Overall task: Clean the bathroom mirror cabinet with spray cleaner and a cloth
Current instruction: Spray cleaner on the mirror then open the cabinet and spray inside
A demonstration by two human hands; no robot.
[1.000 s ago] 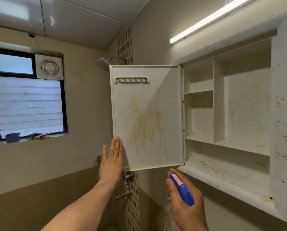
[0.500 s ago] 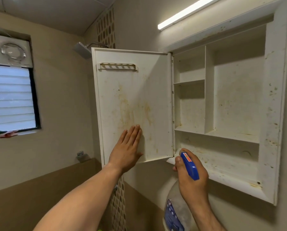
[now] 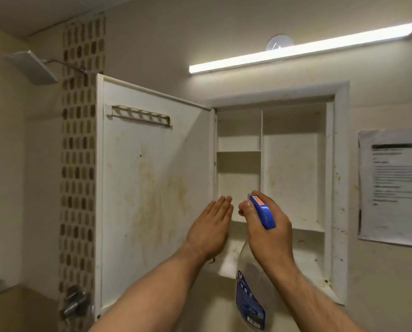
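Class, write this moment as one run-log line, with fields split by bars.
left hand: open, fingers straight, beside cabinet door | right hand: grips spray bottle, nozzle toward cabinet | door: open, stained

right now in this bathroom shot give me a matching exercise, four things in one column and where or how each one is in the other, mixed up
Things:
1. spray bottle
2. cabinet door
3. paper sheet
4. shower head

Places or states:
a. stuck on the wall right of the cabinet
b. held in the right hand
c. high up, left of the tiled strip
d. swung open, brown stains on it

Pairs: 1-b, 2-d, 3-a, 4-c
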